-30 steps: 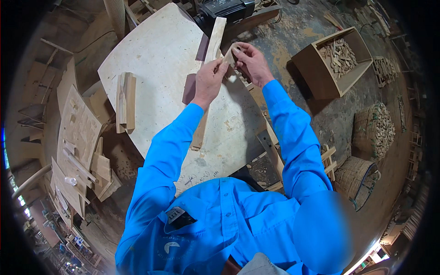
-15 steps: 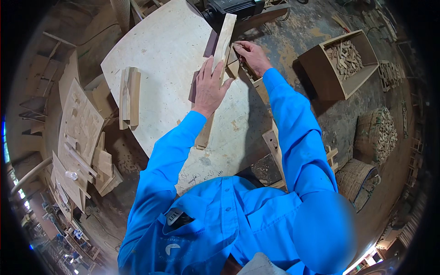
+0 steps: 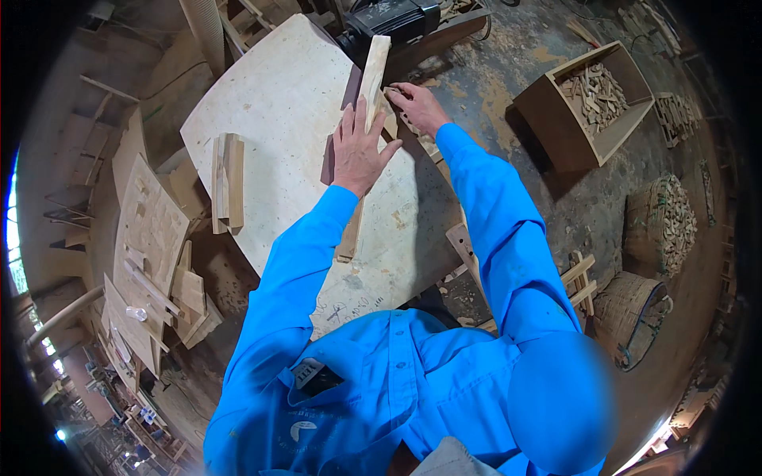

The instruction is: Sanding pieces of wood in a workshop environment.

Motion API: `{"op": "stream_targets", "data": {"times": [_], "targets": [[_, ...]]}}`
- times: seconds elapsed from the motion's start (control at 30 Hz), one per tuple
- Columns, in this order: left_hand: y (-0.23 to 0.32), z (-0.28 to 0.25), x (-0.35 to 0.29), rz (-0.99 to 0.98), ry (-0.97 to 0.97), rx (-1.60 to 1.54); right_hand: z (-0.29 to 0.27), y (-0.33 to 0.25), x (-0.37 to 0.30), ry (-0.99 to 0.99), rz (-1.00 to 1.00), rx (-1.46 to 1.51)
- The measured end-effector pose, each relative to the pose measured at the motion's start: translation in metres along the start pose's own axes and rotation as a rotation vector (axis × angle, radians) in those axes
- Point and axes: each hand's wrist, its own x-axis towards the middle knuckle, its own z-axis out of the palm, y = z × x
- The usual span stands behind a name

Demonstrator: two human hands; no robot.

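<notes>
A long pale wooden strip (image 3: 375, 67) lies along a dark straight bar (image 3: 351, 87) on the whitish worktable. Across the strip, my left hand (image 3: 359, 159) rests flat with its fingers spread. My right hand (image 3: 421, 109) is at the strip's right side, beyond the left one. Its thumb and fingertips are pinched together; whatever is between them is too small to name. A small wooden block (image 3: 390, 124) shows between the two hands, against the strip. The strip's middle is hidden under my left hand.
A black motor (image 3: 393, 20) stands at the table's (image 3: 270, 87) far edge. Stacked wood pieces (image 3: 228, 182) lie on the left side. To the right are an open box (image 3: 556, 119) of offcuts and woven baskets (image 3: 627, 305). Boards (image 3: 151, 206) lean at far left.
The whole view has shifted and turned a little. My right fingertips have come slightly closer to the strip. My left hand stays flat on it.
</notes>
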Motion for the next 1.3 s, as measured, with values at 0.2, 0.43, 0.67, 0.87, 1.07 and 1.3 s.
{"op": "stream_targets", "data": {"times": [0.2, 0.43, 0.67, 0.87, 1.07, 1.3], "targets": [[-0.013, 0.002, -0.011, -0.023, -0.017, -0.026, -0.01, -0.001, -0.088, 0.172, -0.007, 0.145], [-0.01, -0.001, 0.002, -0.018, -0.015, -0.052, -0.078, 0.017, -0.355, 0.189, 0.149, -0.255], [-0.004, 0.002, 0.0, -0.029, -0.025, -0.058, -0.066, 0.032, -0.478, -0.038, 0.492, -0.307], [0.002, 0.001, -0.002, -0.033, -0.019, -0.055, -0.055, 0.061, -0.487, 0.032, 0.429, -0.5], [-0.003, 0.004, -0.001, -0.019, 0.013, 0.02, -0.051, 0.065, -0.481, 0.061, 0.423, -0.478], [-0.006, 0.008, 0.001, -0.047, -0.014, 0.067, -0.046, 0.087, -0.48, 0.108, 0.339, -0.549]]}}
